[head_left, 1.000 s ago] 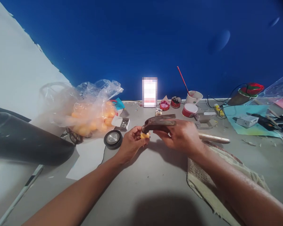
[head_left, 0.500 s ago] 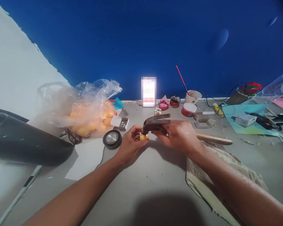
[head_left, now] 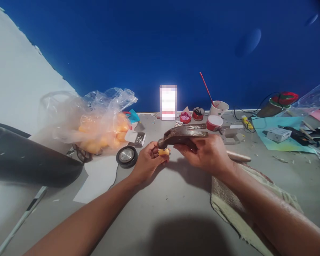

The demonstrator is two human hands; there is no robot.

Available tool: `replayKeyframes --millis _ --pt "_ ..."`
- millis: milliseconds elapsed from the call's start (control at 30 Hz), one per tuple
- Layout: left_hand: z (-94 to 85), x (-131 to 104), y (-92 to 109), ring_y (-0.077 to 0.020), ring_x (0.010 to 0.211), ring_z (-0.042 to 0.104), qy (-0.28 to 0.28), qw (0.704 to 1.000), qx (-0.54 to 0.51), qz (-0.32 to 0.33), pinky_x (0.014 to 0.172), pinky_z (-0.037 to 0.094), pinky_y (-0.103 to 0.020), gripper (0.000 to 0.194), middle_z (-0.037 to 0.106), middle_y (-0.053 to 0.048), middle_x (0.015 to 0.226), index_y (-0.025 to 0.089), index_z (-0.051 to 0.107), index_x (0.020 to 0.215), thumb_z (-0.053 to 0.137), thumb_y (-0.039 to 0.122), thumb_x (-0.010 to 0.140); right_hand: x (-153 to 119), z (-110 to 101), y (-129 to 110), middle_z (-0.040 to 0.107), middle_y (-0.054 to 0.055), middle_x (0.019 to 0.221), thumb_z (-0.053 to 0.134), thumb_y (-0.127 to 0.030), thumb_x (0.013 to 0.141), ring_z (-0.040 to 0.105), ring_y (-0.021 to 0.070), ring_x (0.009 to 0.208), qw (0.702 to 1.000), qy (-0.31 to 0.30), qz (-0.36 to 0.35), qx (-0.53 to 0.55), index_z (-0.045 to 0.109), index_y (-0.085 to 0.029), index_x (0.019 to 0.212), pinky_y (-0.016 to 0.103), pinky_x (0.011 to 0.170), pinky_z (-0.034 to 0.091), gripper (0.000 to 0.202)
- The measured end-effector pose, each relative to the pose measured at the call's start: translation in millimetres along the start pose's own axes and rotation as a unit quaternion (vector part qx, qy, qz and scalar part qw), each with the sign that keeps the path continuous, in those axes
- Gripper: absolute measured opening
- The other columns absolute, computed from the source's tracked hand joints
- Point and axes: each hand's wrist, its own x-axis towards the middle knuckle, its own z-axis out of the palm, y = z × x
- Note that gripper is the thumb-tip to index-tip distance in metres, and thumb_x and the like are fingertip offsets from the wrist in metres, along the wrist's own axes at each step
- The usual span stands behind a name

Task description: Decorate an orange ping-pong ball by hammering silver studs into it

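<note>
Between the thumb and fingers of my left hand [head_left: 149,161] is a small yellow piece [head_left: 164,152] with dark and shiny bits on its top. My right hand [head_left: 206,154] is closed round a claw hammer [head_left: 185,133] near its head, and the wooden handle sticks out behind the hand to the right. The hammer's striking face is at the upper left of the yellow piece; whether they touch I cannot tell. Left of my left hand lies a round black item with a metal centre [head_left: 127,155]. A small open box of metal bits [head_left: 140,139] stands behind it.
A plastic bag of orange pieces [head_left: 104,133] and a dark cylinder [head_left: 29,156] are at the left. Behind the hammer stand a red-and-white tub [head_left: 214,123] and a paper cup [head_left: 220,107]. A folded cloth [head_left: 229,199] lies under my right forearm.
The hammer has turned and its claw end has shifted right and slightly up, with my right hand moving a little right. The yellow piece is tilted differently in my left hand.
</note>
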Motion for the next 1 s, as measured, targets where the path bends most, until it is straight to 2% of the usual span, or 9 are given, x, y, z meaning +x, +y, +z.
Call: replayKeyframes --millis 133,267,400,567,700,867,1000 --pt "-1.1 0.4 0.7 -0.0116 0.066 0.063 0.011 1.000 -0.017 -0.003 0.065 0.051 -0.026 0.037 0.072 0.001 0.078 0.019 0.065 0.095 0.089 0.024 0.067 -0.8 1.7 1.1 0.071 0.003 0.065 0.060 -0.049 0.092 0.056 0.0154 0.055 0.999 -0.036 0.000 -0.012 0.076 -0.021 0.079 0.031 0.056 0.027 0.035" --pt "-2.2 0.4 -0.5 -0.0111 0.068 0.062 0.007 1.000 -0.011 -0.004 0.065 0.050 -0.025 0.035 0.071 0.001 0.079 0.018 0.065 0.092 0.090 0.024 0.068 -1.1 1.1 0.2 0.076 0.005 0.077 0.059 -0.047 0.093 0.062 0.0174 0.063 1.000 -0.015 0.002 0.010 0.079 -0.022 0.091 0.030 0.059 0.032 0.033" --pt "-2.8 0.2 -1.4 -0.0123 0.074 0.065 -0.001 1.000 -0.012 -0.001 0.070 0.053 -0.025 0.037 0.071 0.001 0.082 0.018 0.066 0.092 0.092 0.022 0.065 -0.2 1.6 0.4 0.074 0.004 0.067 0.061 -0.050 0.092 0.057 0.0161 0.055 0.999 -0.047 0.014 -0.012 0.079 -0.021 0.082 0.030 0.055 0.026 0.035" --pt "-3.4 1.2 -2.4 -0.0134 0.080 0.067 0.002 1.000 0.000 0.002 0.074 0.053 -0.025 0.039 0.074 -0.001 0.087 0.018 0.068 0.099 0.091 0.022 0.067 0.8 0.7 2.3 0.075 0.005 0.071 0.057 -0.053 0.093 0.059 0.0167 0.056 1.000 -0.002 0.012 -0.008 0.079 -0.021 0.085 0.030 0.057 0.030 0.040" --pt "-4.3 2.4 -3.3 -0.0144 0.077 0.068 0.011 1.000 -0.014 -0.005 0.073 0.056 -0.028 0.041 0.073 0.000 0.084 0.018 0.067 0.097 0.093 0.023 0.065 1.1 0.0 3.5 0.072 0.004 0.064 0.061 -0.052 0.091 0.056 0.0156 0.052 0.998 -0.056 0.009 -0.019 0.078 -0.021 0.077 0.031 0.054 0.025 0.038" --pt "-6.2 3.6 -3.2 -0.0137 0.073 0.068 0.004 1.000 -0.017 -0.013 0.070 0.056 -0.028 0.039 0.074 -0.001 0.084 0.018 0.065 0.096 0.091 0.024 0.068 1.2 -1.0 3.7 0.076 0.004 0.073 0.060 -0.053 0.092 0.060 0.0160 0.058 1.000 -0.023 0.013 0.001 0.079 -0.022 0.085 0.030 0.057 0.030 0.038" --pt "-6.5 2.7 -2.1 -0.0142 0.074 0.070 -0.005 0.999 -0.033 -0.018 0.074 0.058 -0.030 0.041 0.074 -0.001 0.085 0.018 0.064 0.099 0.091 0.024 0.068 1.0 0.3 3.4 0.072 0.003 0.064 0.062 -0.052 0.091 0.056 0.0152 0.053 0.998 -0.058 0.010 -0.021 0.078 -0.022 0.079 0.031 0.055 0.026 0.036"
